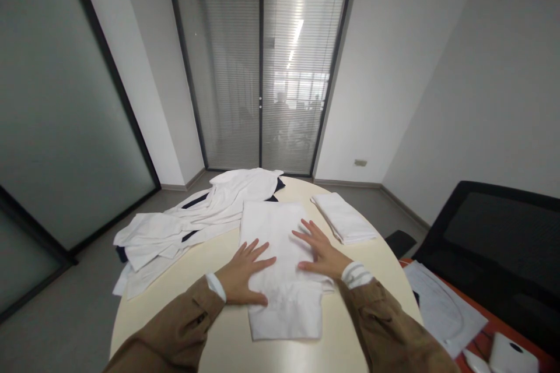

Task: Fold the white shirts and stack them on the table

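A white garment [280, 262], partly folded into a long strip, lies flat on the round cream table [227, 344] in front of me. Its near end is doubled back in a short flap. My left hand [245, 273] rests on its left edge with the fingers spread. On the right side of the same cloth, my right hand [321, 250] has its fingers spread too, palm down. Neither hand grips anything. A neatly folded white garment [343, 217] lies to the right, beyond my right hand.
A loose heap of white clothes [196, 215] with dark navy parts spreads over the table's left and far edge. At the right stands a black mesh chair [503, 245] with an orange seat, holding a white sheet-like item [441, 303] and a white device [513, 355].
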Motion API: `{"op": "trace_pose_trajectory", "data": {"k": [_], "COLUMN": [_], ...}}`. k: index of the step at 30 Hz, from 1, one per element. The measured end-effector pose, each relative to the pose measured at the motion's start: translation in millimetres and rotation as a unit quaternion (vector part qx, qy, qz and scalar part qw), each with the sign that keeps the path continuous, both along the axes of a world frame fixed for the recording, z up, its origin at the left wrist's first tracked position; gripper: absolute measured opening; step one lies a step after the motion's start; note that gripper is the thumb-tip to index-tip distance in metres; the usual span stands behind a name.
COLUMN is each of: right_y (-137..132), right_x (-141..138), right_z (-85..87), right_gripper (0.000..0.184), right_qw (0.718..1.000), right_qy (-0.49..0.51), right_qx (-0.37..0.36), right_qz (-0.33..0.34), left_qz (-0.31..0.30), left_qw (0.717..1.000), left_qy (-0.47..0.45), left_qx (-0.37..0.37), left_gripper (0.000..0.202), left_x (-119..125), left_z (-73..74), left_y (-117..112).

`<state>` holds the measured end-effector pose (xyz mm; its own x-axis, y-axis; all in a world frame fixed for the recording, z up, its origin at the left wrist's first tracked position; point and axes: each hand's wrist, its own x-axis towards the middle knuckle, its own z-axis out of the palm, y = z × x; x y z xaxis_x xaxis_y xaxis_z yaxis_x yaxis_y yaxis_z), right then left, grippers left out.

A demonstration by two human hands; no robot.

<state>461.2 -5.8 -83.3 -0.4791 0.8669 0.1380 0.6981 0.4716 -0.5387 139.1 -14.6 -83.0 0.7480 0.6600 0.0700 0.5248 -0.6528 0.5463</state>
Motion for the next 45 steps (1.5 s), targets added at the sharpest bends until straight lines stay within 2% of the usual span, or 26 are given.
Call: {"op": "trace_pose_trajectory", "data": {"k": [4,7,10,14,15,17,19,21,23,24,28,30,33,36,40,45], "right_y": [-12,-12,-11,-11,-10,-10,-9,-10,-11,-11,-10,-8,-7,-11,-21,-31], "right_x": [-11,-11,-8,-4,-3,-3,-3,-4,-3,-1,6,9,11,11,9,3], "right_z": [-2.4,-2.9,-1.1,2.7,3.7,5.5,6.7,7.1,6.8,6.2,1.5,-1.8,-4.6,-1.0,11.3,22.4], "right_gripper": [0.105,0.111,0.098,0.083,0.082,0.073,0.064,0.058,0.059,0.059,0.052,0.053,0.06,0.066,0.073,0.075], "right_qw": [0.994,0.994,0.996,0.984,0.982,0.981,0.982,0.98,0.976,0.973,0.972,0.977,0.982,0.975,0.96,0.907], "right_qy": [-0.088,-0.096,-0.086,-0.083,-0.08,-0.06,-0.034,-0.03,-0.047,-0.058,-0.052,-0.017,0.055,0.102,0.127,0.147], "right_qx": [-0.053,-0.047,0.005,0.058,0.052,0.028,0.009,-0.002,-0.016,-0.023,-0.049,-0.064,-0.077,-0.142,-0.23,-0.394], "right_qz": [0.027,0.022,-0.008,-0.143,-0.165,-0.184,-0.188,-0.197,-0.214,-0.224,-0.223,-0.201,-0.162,-0.134,-0.096,0.026], "left_qz": [0.011,0.006,0.015,0.046,0.05,0.063,0.108,0.2,0.296,0.324,0.323,0.336,0.375,0.36,0.29,0.169], "left_qw": [0.999,0.998,0.998,0.997,0.997,0.994,0.984,0.963,0.94,0.933,0.928,0.922,0.907,0.912,0.927,0.944], "left_qy": [0.047,0.058,0.045,0.005,-0.012,-0.069,-0.138,-0.179,-0.163,-0.141,-0.071,-0.062,-0.048,-0.033,-0.047,-0.111], "left_qx": [-0.018,-0.026,-0.037,-0.058,-0.059,-0.054,-0.04,-0.024,-0.041,-0.065,-0.171,-0.183,-0.188,-0.194,-0.232,-0.261], "left_gripper": [0.103,0.105,0.111,0.115,0.111,0.088,0.063,0.052,0.048,0.047,0.054,0.062,0.062,0.058,0.057,0.062], "left_x": [-6,-13,-22,-32,-33,-33,-31,-28,-27,-26,-27,-28,-29,-29,-28,-25], "left_z": [-3.1,-3.8,-6.9,-6.5,-4.2,1.7,7.0,9.7,10.3,10.4,12.9,14.1,13.6,11.1,9.6,17.2], "left_y": [-2,1,3,3,3,4,4,4,3,1,-7,-9,-11,-11,-12,-15]}}
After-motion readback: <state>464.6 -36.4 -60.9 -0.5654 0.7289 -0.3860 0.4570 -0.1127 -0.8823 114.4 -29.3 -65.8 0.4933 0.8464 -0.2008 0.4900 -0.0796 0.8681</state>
